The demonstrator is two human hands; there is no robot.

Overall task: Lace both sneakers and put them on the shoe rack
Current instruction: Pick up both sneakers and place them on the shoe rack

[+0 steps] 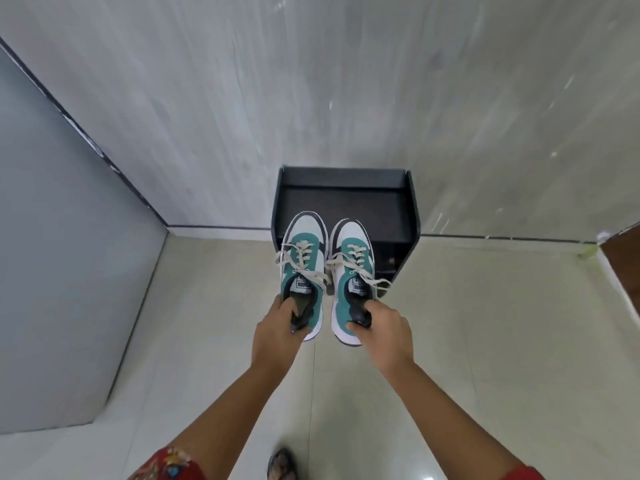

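Note:
Two teal, white and dark grey sneakers hang side by side in the air, toes pointing away from me, both laced with cream laces tied in bows. My left hand [277,332] grips the heel of the left sneaker [304,268]. My right hand [382,329] grips the heel of the right sneaker [353,275]. Just beyond and below their toes stands the black shoe rack [346,188] against the wall, its top shelf bare.
Pale grey marble wall [311,81] rises behind the rack. A grey panel [52,271] closes the left side, and a brown wooden door edge [623,265] shows at the right. Glossy beige floor tiles [485,323] lie below, with my patterned slipper [282,464] near the bottom.

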